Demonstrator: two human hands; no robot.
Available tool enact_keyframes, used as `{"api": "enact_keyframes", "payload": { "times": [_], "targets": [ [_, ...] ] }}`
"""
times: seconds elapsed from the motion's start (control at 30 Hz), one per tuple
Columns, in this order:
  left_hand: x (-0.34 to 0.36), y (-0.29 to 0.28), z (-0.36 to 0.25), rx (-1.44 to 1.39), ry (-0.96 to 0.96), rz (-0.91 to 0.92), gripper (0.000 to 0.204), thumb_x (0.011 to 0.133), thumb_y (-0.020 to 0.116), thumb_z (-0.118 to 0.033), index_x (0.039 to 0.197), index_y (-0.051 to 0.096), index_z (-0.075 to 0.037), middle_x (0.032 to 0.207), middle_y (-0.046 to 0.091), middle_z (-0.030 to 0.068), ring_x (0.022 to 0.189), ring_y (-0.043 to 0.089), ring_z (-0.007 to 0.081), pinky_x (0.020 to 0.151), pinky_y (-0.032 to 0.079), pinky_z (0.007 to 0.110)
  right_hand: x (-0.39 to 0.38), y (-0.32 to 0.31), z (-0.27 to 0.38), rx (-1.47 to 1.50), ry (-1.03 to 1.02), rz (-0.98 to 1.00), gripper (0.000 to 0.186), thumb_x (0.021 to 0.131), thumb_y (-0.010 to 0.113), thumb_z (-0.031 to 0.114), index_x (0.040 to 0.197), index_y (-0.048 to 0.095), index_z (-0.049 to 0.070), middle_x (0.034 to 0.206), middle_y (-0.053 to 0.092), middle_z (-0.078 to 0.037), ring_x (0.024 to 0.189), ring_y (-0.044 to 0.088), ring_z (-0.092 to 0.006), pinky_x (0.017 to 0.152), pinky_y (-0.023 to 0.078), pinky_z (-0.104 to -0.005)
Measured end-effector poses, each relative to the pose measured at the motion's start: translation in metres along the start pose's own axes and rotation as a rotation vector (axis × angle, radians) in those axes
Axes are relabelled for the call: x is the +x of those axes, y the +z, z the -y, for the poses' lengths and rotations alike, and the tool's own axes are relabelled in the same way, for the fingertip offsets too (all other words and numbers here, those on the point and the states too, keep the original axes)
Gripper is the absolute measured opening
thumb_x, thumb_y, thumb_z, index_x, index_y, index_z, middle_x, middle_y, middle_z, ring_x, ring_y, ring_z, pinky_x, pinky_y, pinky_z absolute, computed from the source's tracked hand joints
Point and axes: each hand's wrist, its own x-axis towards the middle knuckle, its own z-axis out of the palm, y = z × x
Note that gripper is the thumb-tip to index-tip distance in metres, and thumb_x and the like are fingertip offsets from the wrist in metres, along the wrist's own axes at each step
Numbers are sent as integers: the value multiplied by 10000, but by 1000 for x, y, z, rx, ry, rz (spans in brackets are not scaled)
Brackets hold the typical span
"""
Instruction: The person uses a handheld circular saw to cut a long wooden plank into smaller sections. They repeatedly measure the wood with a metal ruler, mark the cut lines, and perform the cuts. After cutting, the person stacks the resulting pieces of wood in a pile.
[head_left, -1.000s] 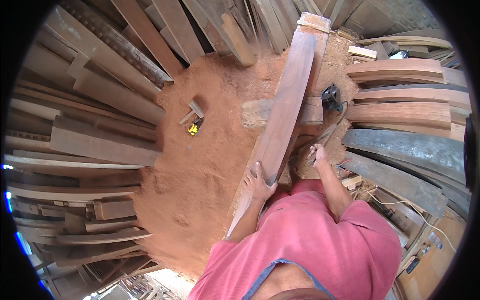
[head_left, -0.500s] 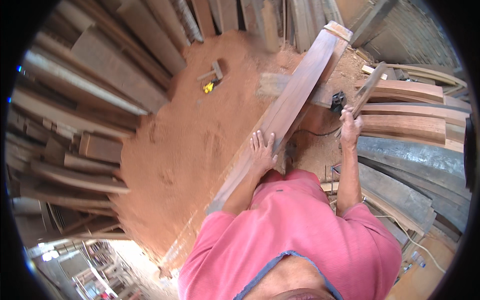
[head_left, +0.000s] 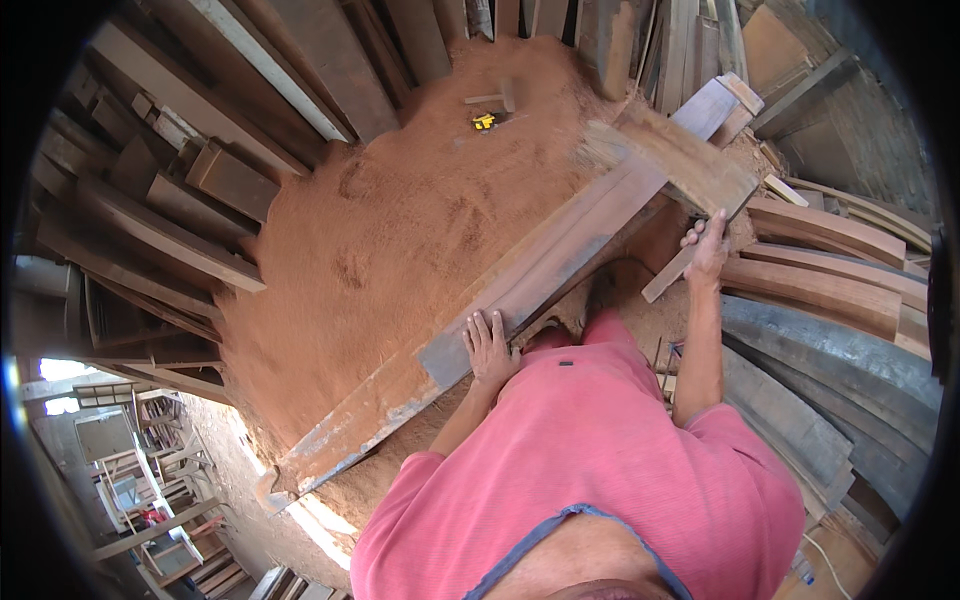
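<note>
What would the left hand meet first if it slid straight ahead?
The left hand lies on the board, so it would first cross more wood; beyond, reddish sawdust, probably lower, though depth is unclear.

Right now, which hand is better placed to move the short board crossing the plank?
Right hand, likely: it holds the short board, while the left hand lies on the plank, farther away.

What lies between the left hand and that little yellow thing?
In the head view, a strip of the plank under the left hand, then reddish-brown sawdust.
</note>
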Motion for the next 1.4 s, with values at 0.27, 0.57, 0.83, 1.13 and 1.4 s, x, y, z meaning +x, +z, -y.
{"api": "enact_keyframes", "payload": {
  "times": [0.27, 0.57, 0.83, 1.13, 1.4],
  "targets": [
    [3, -6, -19, -7, -217, 83, 1086, 824, 759, -430, 1664, 175, -67, 1654, 73, 433, 1551, 2, 610, 1231, 54, 714, 2, -23, -105, 153, 366, -97, 446, 1031, 602, 580, 1035, 557, 137, 745, 549, 14, 568, 515, -116, 515, 469, -311],
    [109, -9, -100, -116, 96, 123, 986, 849, 749, -502, 1615, 330, -45, 1622, 267, 401, 1526, 220, 575, 1255, 174, 637, 54, -51, -146, -211, 702, 144, 390, 990, 690, 348, 1229, 612, 49, 1190, 676, -102, 1059, 665, -302, 958, 513, -584],
    [201, -11, -253, -69, 280, 243, 1095, 800, 828, -457, 1651, 259, -69, 1672, 208, 354, 1568, 181, 508, 1278, 162, 597, 92, -66, -134, -222, 802, 298, 424, 978, 737, 286, 1298, 603, 42, 1229, 695, -101, 1058, 708, -304, 905, 573, -515],
    [269, 53, -283, 114, 512, -25, 957, 733, 834, -317, 1601, 441, -232, 1709, 215, 265, 1589, 126, 498, 1271, 95, 654, 174, -38, -178, -317, 749, 312, 296, 991, 716, 156, 1226, 624, 3, 1157, 695, -124, 969, 718, -274, 811, 630, -525],
    [283, 28, -287, 9, 466, 102, 839, 772, 784, -326, 1560, 499, -361, 1712, 238, 240, 1577, 165, 496, 1260, 103, 668, 166, -21, -142, -38, 801, 298, 261, 947, 772, 174, 1108, 694, -16, 990, 710, -77, 770, 664, -166, 606, 523, -328]
  ]
}}
